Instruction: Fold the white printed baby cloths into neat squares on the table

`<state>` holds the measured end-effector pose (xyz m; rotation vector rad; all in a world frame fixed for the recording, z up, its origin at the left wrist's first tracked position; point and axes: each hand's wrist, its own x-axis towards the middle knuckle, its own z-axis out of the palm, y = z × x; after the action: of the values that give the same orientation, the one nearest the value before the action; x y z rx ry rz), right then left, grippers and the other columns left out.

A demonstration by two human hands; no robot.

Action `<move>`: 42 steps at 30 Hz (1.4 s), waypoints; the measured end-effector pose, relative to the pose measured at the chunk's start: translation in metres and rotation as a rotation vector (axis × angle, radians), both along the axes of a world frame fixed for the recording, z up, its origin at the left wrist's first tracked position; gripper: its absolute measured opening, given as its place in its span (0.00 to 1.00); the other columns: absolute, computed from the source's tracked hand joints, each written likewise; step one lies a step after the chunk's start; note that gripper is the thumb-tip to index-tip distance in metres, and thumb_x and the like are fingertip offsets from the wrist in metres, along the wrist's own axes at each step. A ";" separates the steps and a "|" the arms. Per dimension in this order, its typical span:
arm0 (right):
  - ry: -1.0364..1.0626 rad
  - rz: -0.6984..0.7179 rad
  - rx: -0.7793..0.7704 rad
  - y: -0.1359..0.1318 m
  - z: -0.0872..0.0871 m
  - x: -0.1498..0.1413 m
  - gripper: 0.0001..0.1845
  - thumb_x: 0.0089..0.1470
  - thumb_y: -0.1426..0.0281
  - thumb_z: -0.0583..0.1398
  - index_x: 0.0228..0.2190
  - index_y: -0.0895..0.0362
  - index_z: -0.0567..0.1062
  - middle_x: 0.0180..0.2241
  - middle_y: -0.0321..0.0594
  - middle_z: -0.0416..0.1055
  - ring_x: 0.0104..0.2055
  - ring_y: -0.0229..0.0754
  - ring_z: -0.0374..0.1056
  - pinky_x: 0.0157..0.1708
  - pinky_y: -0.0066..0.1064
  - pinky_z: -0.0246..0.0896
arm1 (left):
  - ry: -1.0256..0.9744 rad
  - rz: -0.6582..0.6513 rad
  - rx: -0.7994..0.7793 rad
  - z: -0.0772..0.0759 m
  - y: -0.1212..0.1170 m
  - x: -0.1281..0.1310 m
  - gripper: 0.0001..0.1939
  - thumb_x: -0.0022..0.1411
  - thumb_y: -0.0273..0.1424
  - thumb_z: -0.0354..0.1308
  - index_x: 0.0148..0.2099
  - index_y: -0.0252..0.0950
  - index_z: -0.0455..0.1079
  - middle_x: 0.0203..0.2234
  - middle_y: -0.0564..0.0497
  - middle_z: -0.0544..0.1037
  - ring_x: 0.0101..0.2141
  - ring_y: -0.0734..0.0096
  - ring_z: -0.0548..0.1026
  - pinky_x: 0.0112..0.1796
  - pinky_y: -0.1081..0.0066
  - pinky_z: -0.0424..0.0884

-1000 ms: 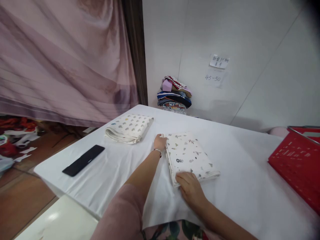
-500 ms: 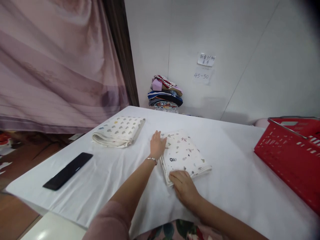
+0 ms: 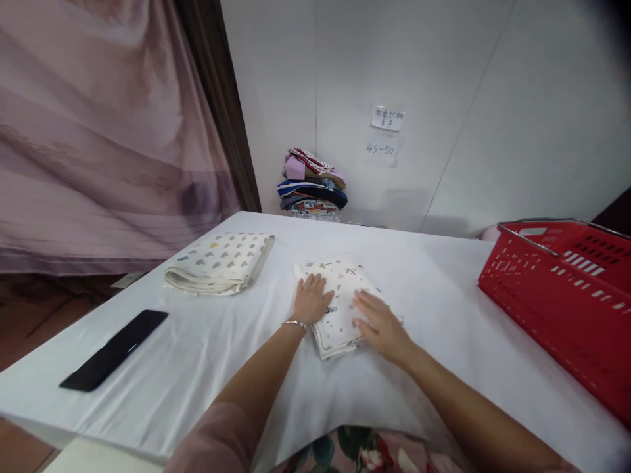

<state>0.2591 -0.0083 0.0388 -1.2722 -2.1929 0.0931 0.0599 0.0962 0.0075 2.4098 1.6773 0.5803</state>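
A folded white cloth with small grey prints [image 3: 340, 282] lies in the middle of the white table [image 3: 444, 309]. Both my hands rest flat on top of it. My left hand [image 3: 310, 299], with a thin bracelet at the wrist, lies on its left half with fingers stretched out. My right hand [image 3: 380, 324] lies on its right half, fingers spread. Neither hand grips anything. A second folded cloth with coloured prints [image 3: 219, 261] lies apart to the left.
A black flat device [image 3: 114, 349] lies near the table's left edge. A red plastic basket [image 3: 566, 289] stands at the right. A stack of folded clothes [image 3: 311, 182] sits against the white wall behind the table. A pink curtain [image 3: 98, 131] hangs at left.
Both hands have moved from the cloth's edges onto its top: the left from its far left corner, the right from its near corner. The view has turned to the right.
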 end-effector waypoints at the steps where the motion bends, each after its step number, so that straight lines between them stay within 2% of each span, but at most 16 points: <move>1: -0.044 -0.066 -0.030 0.008 -0.002 0.011 0.23 0.57 0.66 0.53 0.53 0.58 0.65 0.58 0.50 0.59 0.61 0.52 0.50 0.55 0.50 0.52 | -0.003 0.000 -0.005 0.000 0.000 0.000 0.23 0.62 0.40 0.48 0.58 0.41 0.61 0.60 0.45 0.59 0.61 0.56 0.50 0.59 0.53 0.40; 4: -0.147 -0.163 -0.193 0.023 -0.017 0.035 0.23 0.56 0.62 0.54 0.52 0.57 0.67 0.59 0.51 0.57 0.62 0.55 0.50 0.52 0.50 0.55 | -0.001 0.004 -0.027 0.001 0.001 -0.001 0.23 0.63 0.41 0.46 0.58 0.41 0.61 0.60 0.45 0.59 0.61 0.58 0.50 0.59 0.53 0.40; 8: -0.086 -0.151 -0.300 0.030 -0.034 0.051 0.23 0.55 0.60 0.55 0.51 0.55 0.69 0.60 0.47 0.54 0.63 0.52 0.48 0.54 0.47 0.54 | -0.034 0.077 -0.004 0.004 -0.004 -0.001 0.23 0.64 0.39 0.44 0.58 0.39 0.60 0.62 0.45 0.56 0.62 0.60 0.48 0.59 0.55 0.43; 11: 0.067 -0.273 -0.399 0.038 -0.031 0.059 0.24 0.54 0.61 0.54 0.51 0.57 0.68 0.57 0.49 0.59 0.58 0.49 0.58 0.52 0.41 0.58 | -0.133 0.270 0.018 0.006 -0.010 -0.003 0.26 0.63 0.39 0.44 0.61 0.33 0.56 0.63 0.41 0.51 0.62 0.56 0.47 0.57 0.55 0.49; 13: 0.140 -0.386 -0.489 0.044 -0.027 0.064 0.27 0.54 0.61 0.54 0.53 0.59 0.66 0.53 0.50 0.65 0.52 0.48 0.65 0.49 0.39 0.61 | -0.202 0.381 -0.019 0.006 -0.013 -0.005 0.29 0.62 0.40 0.46 0.61 0.30 0.53 0.63 0.37 0.51 0.61 0.52 0.51 0.55 0.55 0.54; 15: 0.141 -0.437 -0.554 0.049 -0.025 0.067 0.31 0.52 0.59 0.56 0.55 0.60 0.64 0.48 0.50 0.69 0.46 0.48 0.69 0.45 0.39 0.63 | -0.253 0.444 -0.063 0.005 -0.014 -0.008 0.31 0.61 0.41 0.48 0.61 0.28 0.52 0.61 0.35 0.53 0.59 0.50 0.55 0.54 0.55 0.57; 18: 0.080 -0.386 -0.534 0.058 -0.026 0.070 0.34 0.48 0.61 0.60 0.56 0.57 0.63 0.47 0.48 0.71 0.45 0.50 0.69 0.42 0.39 0.64 | -0.306 0.459 -0.077 0.005 -0.014 -0.011 0.29 0.60 0.39 0.50 0.60 0.30 0.54 0.58 0.36 0.60 0.57 0.53 0.59 0.53 0.59 0.58; 21: 0.054 -0.327 -0.522 0.071 -0.021 0.081 0.33 0.45 0.68 0.62 0.54 0.55 0.65 0.46 0.43 0.72 0.44 0.46 0.70 0.42 0.34 0.63 | -0.340 0.448 -0.088 0.006 -0.019 -0.007 0.27 0.60 0.37 0.51 0.58 0.31 0.55 0.55 0.37 0.63 0.56 0.57 0.61 0.53 0.63 0.59; 24: 0.017 -0.425 -0.507 0.093 -0.006 0.102 0.32 0.44 0.71 0.62 0.54 0.58 0.66 0.44 0.44 0.73 0.43 0.45 0.70 0.42 0.32 0.63 | -0.338 0.401 -0.109 0.007 -0.034 0.008 0.28 0.58 0.38 0.53 0.58 0.31 0.55 0.55 0.37 0.62 0.55 0.56 0.61 0.52 0.63 0.60; 26: 0.006 -0.501 -0.455 0.107 0.005 0.114 0.30 0.48 0.74 0.59 0.54 0.60 0.66 0.47 0.48 0.70 0.47 0.47 0.67 0.46 0.35 0.60 | -0.343 0.345 -0.147 0.006 -0.045 0.021 0.29 0.56 0.38 0.55 0.58 0.34 0.56 0.55 0.39 0.62 0.53 0.56 0.65 0.50 0.63 0.62; 28: 0.002 -0.535 -0.404 0.115 0.012 0.117 0.27 0.50 0.76 0.56 0.54 0.63 0.66 0.50 0.52 0.67 0.51 0.50 0.64 0.49 0.38 0.57 | -0.365 0.295 -0.192 0.005 -0.053 0.029 0.28 0.55 0.39 0.56 0.57 0.36 0.58 0.53 0.41 0.63 0.49 0.58 0.69 0.46 0.65 0.65; 30: -0.005 -0.515 -0.370 0.112 0.013 0.111 0.25 0.51 0.76 0.56 0.52 0.61 0.68 0.52 0.50 0.65 0.52 0.49 0.62 0.51 0.37 0.55 | -0.390 0.268 -0.177 0.003 -0.056 0.029 0.25 0.56 0.38 0.56 0.55 0.37 0.61 0.51 0.43 0.64 0.45 0.62 0.71 0.45 0.67 0.66; 34: 0.055 -0.294 -0.308 0.080 0.005 0.077 0.15 0.53 0.71 0.55 0.43 0.55 0.74 0.48 0.41 0.69 0.49 0.43 0.64 0.48 0.33 0.59 | -0.372 0.192 0.065 0.003 -0.048 0.010 0.14 0.59 0.30 0.53 0.48 0.37 0.68 0.47 0.46 0.68 0.46 0.63 0.69 0.46 0.64 0.65; 37: 0.134 -0.095 -0.279 0.045 0.000 0.050 0.10 0.54 0.68 0.55 0.34 0.54 0.75 0.40 0.40 0.72 0.43 0.42 0.67 0.42 0.32 0.61 | -0.267 0.011 0.209 0.005 -0.035 -0.002 0.12 0.60 0.26 0.50 0.45 0.38 0.70 0.46 0.47 0.71 0.49 0.61 0.67 0.48 0.60 0.64; 39: 0.106 -0.049 -0.273 0.027 0.001 0.039 0.09 0.54 0.67 0.54 0.30 0.54 0.75 0.36 0.39 0.72 0.39 0.41 0.66 0.40 0.33 0.60 | -0.193 -0.114 0.247 0.005 -0.027 -0.004 0.13 0.61 0.25 0.49 0.46 0.39 0.70 0.46 0.48 0.72 0.51 0.61 0.65 0.49 0.59 0.63; 42: -0.010 -0.092 -0.278 0.016 0.006 0.031 0.10 0.55 0.67 0.54 0.28 0.54 0.74 0.32 0.38 0.71 0.37 0.41 0.65 0.37 0.32 0.58 | -0.091 -0.243 0.266 0.004 -0.017 -0.001 0.13 0.62 0.25 0.48 0.46 0.40 0.70 0.46 0.49 0.73 0.51 0.62 0.65 0.49 0.59 0.61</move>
<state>0.2896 0.0072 0.0450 -1.5240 -2.1812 0.3662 0.0593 0.0794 0.0117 2.6686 1.3167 0.9058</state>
